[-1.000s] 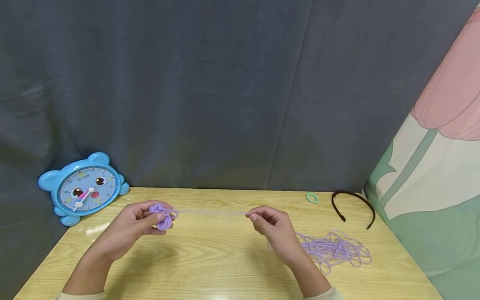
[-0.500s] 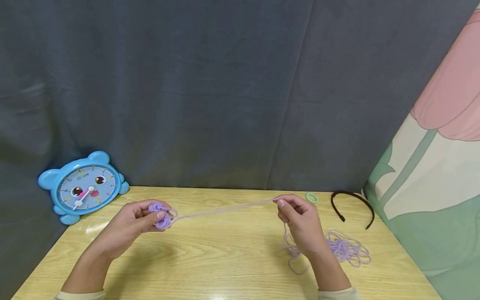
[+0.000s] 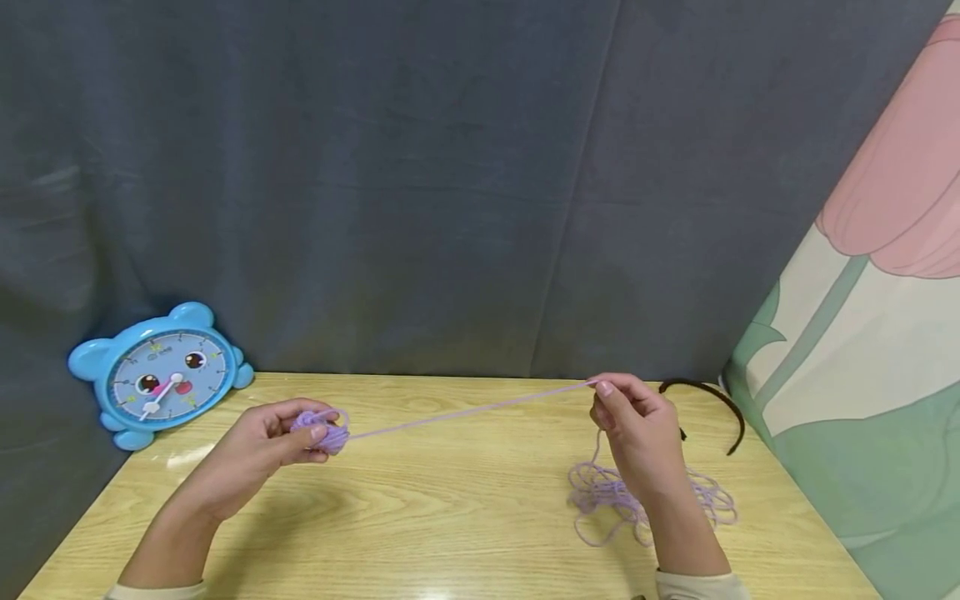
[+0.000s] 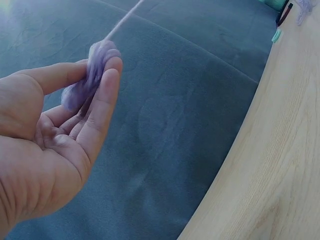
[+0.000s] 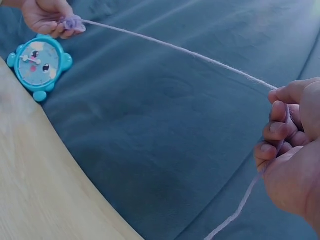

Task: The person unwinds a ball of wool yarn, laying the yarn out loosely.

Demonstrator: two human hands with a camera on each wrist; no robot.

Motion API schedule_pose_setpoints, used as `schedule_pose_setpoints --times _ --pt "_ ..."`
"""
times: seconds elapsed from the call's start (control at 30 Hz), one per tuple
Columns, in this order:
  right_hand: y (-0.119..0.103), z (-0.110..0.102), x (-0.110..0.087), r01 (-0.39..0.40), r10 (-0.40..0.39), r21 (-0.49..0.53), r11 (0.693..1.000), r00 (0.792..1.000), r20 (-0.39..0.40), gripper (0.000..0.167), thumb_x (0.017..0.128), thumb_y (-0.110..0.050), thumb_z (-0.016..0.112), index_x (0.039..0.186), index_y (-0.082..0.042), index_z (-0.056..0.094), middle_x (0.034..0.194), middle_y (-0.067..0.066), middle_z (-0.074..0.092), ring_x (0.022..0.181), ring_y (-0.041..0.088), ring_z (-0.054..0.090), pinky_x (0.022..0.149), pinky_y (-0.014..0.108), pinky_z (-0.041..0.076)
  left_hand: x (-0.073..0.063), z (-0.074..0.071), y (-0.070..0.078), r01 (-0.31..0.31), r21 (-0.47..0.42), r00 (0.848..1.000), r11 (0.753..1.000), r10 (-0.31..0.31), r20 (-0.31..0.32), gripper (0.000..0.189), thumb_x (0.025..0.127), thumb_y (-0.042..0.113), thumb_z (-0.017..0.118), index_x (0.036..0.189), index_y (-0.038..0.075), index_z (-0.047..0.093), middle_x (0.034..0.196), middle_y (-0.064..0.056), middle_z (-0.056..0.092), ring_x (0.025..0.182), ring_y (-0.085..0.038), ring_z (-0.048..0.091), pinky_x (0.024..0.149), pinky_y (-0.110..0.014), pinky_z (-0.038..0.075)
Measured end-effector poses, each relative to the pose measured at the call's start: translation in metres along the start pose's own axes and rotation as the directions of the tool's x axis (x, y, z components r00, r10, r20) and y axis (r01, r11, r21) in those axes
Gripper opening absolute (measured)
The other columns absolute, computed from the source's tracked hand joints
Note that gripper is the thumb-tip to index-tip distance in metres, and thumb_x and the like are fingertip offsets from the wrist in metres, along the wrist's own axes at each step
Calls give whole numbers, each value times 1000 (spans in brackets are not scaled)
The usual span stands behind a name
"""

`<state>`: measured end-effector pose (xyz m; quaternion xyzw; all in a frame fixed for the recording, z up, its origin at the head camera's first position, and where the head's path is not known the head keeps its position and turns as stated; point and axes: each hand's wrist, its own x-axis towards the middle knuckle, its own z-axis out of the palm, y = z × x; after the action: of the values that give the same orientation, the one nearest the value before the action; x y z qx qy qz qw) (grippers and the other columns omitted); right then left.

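Note:
My left hand pinches a small wound bundle of purple yarn between thumb and fingers, above the table's left part. In the left wrist view the bundle sits at the fingertips. A taut yarn strand runs from it up to my right hand, whose thumb and forefinger pinch it. The right wrist view shows the strand passing through the curled fingers and hanging out below the hand. On the table beneath lies a loose tangle of the same yarn, partly hidden by the right wrist.
A blue bear-shaped clock leans against the dark curtain at the left. At the back right of the wooden table lies a dark headband, partly behind the right hand. A green ring shows in the left wrist view.
My right hand has moved right and upward, lengthening the strand between the hands. The left hand stays nearly in place, its bundle now turned. The green ring is now hidden in the head view.

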<state>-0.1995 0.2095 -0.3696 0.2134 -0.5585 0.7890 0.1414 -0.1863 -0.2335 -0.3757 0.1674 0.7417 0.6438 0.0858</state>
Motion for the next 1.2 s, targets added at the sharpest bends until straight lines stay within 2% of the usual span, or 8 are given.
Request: schedule_pose_setpoints --times 0.17,0.3,0.47,0.67,0.83,0.97,1.2 --pt "-3 -4 1 28 -27 38 999 999 -25 27 104 8 50 100 -3 75 72 -3 56 66 21 29 65 36 21 -1 -1 1 26 7 1000 1000 -26 -2 29 102 10 64 128 -1 60 111 0 76 100 -15 74 89 -30 62" --pt "-5 -7 1 34 -32 43 999 999 -43 28 104 8 50 99 -4 75 72 -2 58 66 21 30 65 36 21 -1 0 2 39 10 999 999 -39 14 33 99 8 67 130 -1 59 110 1 75 98 -12 73 87 -28 61" --pt "-9 -11 2 27 -24 57 998 998 -62 28 104 7 50 98 -3 75 73 -1 60 66 21 30 65 36 22 -1 -2 1 15 4 999 1000 -15 48 37 99 6 67 134 -2 58 111 2 74 97 -10 72 83 -26 61" --pt "-12 -18 3 44 -39 79 996 997 -60 28 105 6 48 100 -2 74 74 -1 62 67 20 30 66 35 21 -3 -4 -1 -35 11 999 999 34 40 29 100 4 64 129 10 64 107 2 74 93 -11 73 82 -26 61" --pt "-15 -25 4 78 -70 127 989 996 -61 32 106 8 44 100 -1 74 75 0 63 66 20 30 66 34 20 -3 -3 0 -65 49 998 997 65 4 18 102 6 61 119 2 66 100 5 73 90 -8 71 83 -26 60" --pt "-19 -31 5 113 -99 167 979 991 -88 32 105 10 43 99 3 73 73 2 62 66 21 29 66 34 20 -2 -3 1 -58 69 998 996 60 -15 19 103 9 61 115 -5 63 97 5 72 89 -7 70 85 -26 60" --pt "-29 -43 5 138 -115 182 973 984 -134 31 105 10 43 98 5 72 72 4 59 66 20 33 66 34 21 -2 -4 1 -34 72 999 997 36 -32 18 104 12 61 116 -2 62 98 4 71 90 -10 69 86 -26 60"
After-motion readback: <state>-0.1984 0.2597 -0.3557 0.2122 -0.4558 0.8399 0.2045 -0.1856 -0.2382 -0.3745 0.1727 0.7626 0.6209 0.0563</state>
